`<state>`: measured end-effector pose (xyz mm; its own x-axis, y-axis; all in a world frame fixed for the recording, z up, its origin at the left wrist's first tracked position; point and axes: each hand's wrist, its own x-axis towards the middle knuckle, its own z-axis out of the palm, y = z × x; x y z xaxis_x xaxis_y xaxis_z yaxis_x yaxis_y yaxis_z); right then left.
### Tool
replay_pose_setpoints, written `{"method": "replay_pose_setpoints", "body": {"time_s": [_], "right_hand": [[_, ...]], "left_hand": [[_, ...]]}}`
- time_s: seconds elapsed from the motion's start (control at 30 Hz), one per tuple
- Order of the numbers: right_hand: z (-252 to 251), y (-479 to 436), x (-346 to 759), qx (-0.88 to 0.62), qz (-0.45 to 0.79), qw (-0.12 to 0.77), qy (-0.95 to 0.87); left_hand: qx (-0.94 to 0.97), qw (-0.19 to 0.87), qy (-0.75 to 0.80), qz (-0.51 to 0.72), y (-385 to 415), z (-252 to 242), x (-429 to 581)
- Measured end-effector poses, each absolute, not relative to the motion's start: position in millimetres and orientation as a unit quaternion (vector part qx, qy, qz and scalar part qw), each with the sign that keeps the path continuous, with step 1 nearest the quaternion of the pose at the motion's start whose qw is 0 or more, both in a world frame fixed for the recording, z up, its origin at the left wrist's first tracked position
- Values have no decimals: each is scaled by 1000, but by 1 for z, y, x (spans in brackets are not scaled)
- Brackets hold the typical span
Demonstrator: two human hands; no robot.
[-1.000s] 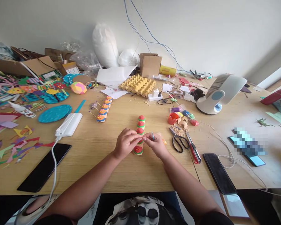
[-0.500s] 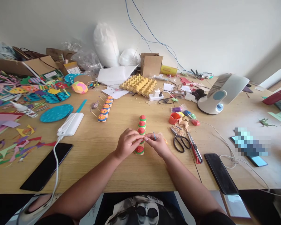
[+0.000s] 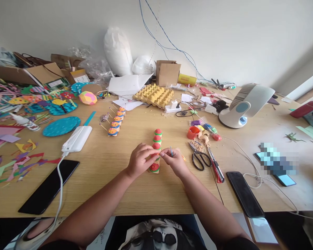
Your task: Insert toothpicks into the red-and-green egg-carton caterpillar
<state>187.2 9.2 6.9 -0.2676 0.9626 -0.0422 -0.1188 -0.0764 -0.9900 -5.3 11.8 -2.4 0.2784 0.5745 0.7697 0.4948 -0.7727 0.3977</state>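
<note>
In the head view, a bumpy red and green toy sits on the counter, right in front of the person. Both hands are over it, so some of its middle bumps are hidden. The front bump has a little face, but it is too small to see well.

The left hand has its fingers nearly pinched, with the tips by the toy. I can't tell if they have hold of anything. The right hand has its fingers closed around a thin blue stick, and the stick's lower part is hidden. Its thumb is close to the left fingertips.

Scissors and a red knife lie near the right hand. Far right, blurry squares cover most of a flat thing. The bottom edge cuts off both dark sleeves.
</note>
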Motion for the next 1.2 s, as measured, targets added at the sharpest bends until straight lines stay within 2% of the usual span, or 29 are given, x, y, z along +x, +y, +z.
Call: {"method": "replay_pose_setpoints", "body": {"time_s": [0.3,0.57,1.2], "right_hand": [[8,5,186,-388,650,421,-500],[5,7,185,-396,637,439,-494],[12,4,185,-396,653,422,-488]], "left_hand": [[797,42,329,505,10,0,-4],[797,41,334,501,11,-3,-5],[797,55,321,508,10,-2,-4]]}}
